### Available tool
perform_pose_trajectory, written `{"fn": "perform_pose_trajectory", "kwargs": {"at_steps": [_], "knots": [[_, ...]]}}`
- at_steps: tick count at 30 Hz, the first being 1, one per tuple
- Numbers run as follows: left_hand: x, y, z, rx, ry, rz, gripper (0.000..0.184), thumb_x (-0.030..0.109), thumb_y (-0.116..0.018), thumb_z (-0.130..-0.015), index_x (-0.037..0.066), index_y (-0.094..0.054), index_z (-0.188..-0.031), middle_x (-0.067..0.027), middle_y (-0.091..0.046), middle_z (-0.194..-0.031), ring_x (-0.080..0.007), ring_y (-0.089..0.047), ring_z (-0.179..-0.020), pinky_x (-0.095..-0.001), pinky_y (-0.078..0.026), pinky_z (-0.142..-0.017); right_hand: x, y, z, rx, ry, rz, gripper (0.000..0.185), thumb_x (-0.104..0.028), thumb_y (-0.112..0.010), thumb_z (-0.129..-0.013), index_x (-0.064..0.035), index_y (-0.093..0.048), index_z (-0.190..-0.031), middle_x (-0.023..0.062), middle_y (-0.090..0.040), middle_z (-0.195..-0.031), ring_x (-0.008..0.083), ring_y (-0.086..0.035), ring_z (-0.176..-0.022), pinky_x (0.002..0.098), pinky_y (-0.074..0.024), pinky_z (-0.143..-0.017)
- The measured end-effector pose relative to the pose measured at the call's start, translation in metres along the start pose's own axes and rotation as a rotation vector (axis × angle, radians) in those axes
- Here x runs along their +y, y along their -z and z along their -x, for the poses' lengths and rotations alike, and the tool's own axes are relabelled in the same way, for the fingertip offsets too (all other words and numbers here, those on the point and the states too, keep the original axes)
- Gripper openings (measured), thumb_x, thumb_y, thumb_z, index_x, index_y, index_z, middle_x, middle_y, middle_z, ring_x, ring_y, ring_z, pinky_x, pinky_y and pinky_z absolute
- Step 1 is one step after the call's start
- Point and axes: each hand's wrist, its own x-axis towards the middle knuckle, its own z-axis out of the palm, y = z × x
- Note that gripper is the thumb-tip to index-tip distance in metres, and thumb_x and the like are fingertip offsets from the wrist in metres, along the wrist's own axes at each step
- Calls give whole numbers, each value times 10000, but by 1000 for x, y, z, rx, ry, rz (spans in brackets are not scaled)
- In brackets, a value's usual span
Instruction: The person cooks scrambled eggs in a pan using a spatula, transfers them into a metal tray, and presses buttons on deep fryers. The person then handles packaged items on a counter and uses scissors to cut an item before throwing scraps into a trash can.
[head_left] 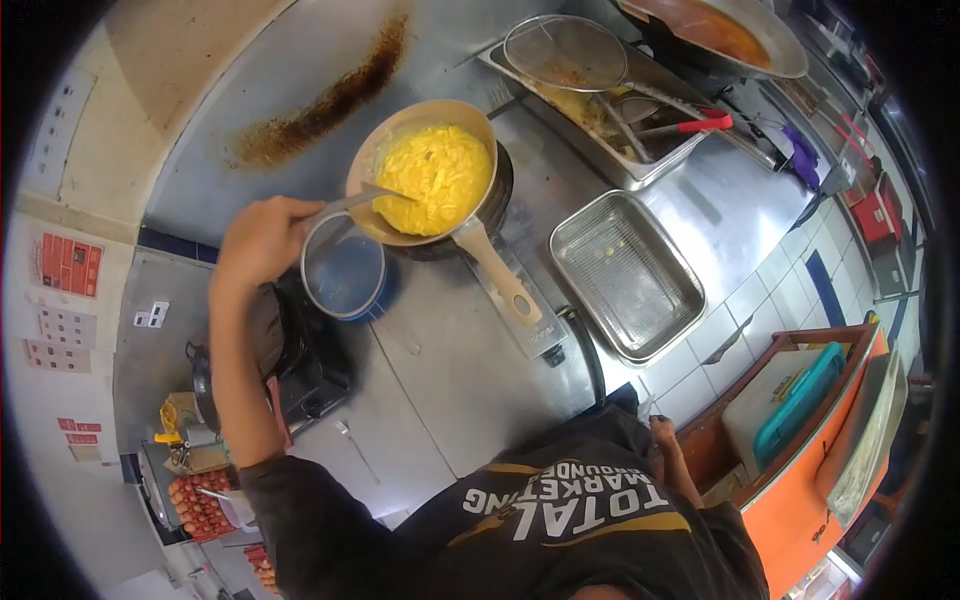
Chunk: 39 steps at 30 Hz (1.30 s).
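My left hand [262,240] is closed around the handle of a long metal utensil [345,202]. The utensil's far end dips into yellow, egg-like food [435,180], so its exact kind is hidden. That food lies in lumps inside a beige frying pan [362,150] on a burner. The pan's beige handle [500,270] points toward my body, and neither hand touches it. Below my left wrist stands a round blue container [343,268]. Down near my waist on the right is my right hand [662,432], its fingers small and partly hidden; a pale scrap shows beside it.
Right of the pan sits a rectangular metal basket tray [625,275]. Behind it, a steel tray [640,172] holds a round strainer [565,52] and red-handled tongs. A wok [790,45] of orange liquid stands at the back right. Egg trays [200,508] are at lower left.
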Motion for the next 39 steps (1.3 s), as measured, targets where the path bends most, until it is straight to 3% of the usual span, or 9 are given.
{"fn": "perform_pose_trajectory", "kwargs": {"at_steps": [5, 11, 15, 18, 23, 28, 31, 37, 39], "knots": [[10, 28, 5, -168, -89, -332, 308, 75, -654, -802, 147, -759, -1083, -191, -717, -960, -370, -685, -934, -454, -536, -844, 31, -14, -19, 10, 29, 34, 415, -303, -585, -892, 61, -705, -1053, 247, -718, -991, 361, -693, -949, 415, -517, -849], [8, -48, -42, -157, -25, -343, 346, 76, -690, -739, 161, -759, -1068, -174, -726, -958, -342, -688, -942, -466, -548, -829, 32, -21, -50, -9, 63, -43, 413, -304, -556, -920, 46, -694, -1091, 246, -716, -985, 354, -695, -951, 419, -518, -851], [-17, -82, -72, 99, -80, -175, 301, 111, -629, -792, 150, -746, -1067, -185, -717, -952, -367, -681, -941, -479, -541, -824, -10, -4, -13, 51, 112, 11, 390, -290, -565, -921, 47, -690, -1072, 204, -721, -901, 303, -701, -855, 406, -530, -766], [-20, -90, -80, 156, -123, -21, 291, 135, -582, -834, 120, -732, -1083, -200, -706, -945, -388, -674, -939, -489, -527, -829, -17, 0, -4, 4, -65, -195, 359, -267, -627, -899, 54, -687, -1047, 99, -685, -785, 154, -628, -671, 318, -495, -586], [-36, -63, -68, 130, -119, 241, 314, 139, -561, -863, 76, -705, -1135, -220, -694, -954, -402, -668, -938, -480, -513, -841, -22, 5, 4, 16, -141, -101, 384, -294, -626, -886, 49, -694, -1046, 112, -698, -781, 182, -641, -654, 341, -512, -575], [-52, -36, -61, -1, 152, 238, 302, 181, -571, -903, 3, -701, -1109, -260, -681, -1018, -438, -660, -950, -458, -512, -867, 31, -12, -38, 36, 42, 26, 386, -284, -587, -898, 60, -698, -1035, 102, -696, -789, 188, -633, -650, 340, -510, -587], [-81, -88, -106, -3, 273, -38, 304, 195, -571, -892, -1, -711, -1077, -269, -679, -1002, -419, -679, -910, -449, -523, -831, -27, 2, -6, -37, -34, -105, 370, -276, -577, -908, 61, -698, -1001, 87, -673, -771, 183, -613, -640, 332, -502, -588], [-38, -109, -131, 67, 53, 344, 272, 131, -546, -833, 54, -734, -1013, -247, -689, -1008, -430, -671, -955, -460, -521, -855, -63, 14, 6, -88, -100, -238, 361, -285, -568, -933, 4, -659, -1127, 84, -652, -823, 165, -574, -662, 335, -459, -544], [-23, -103, -120, 88, -99, 443, 305, 175, -564, -886, 61, -716, -1125, -245, -686, -942, -382, -698, -880, -454, -526, -781, -65, 16, 6, -85, -114, -272, 374, -303, -579, -938, -5, -648, -1155, 85, -654, -839, 169, -574, -661, 336, -457, -528]]}}
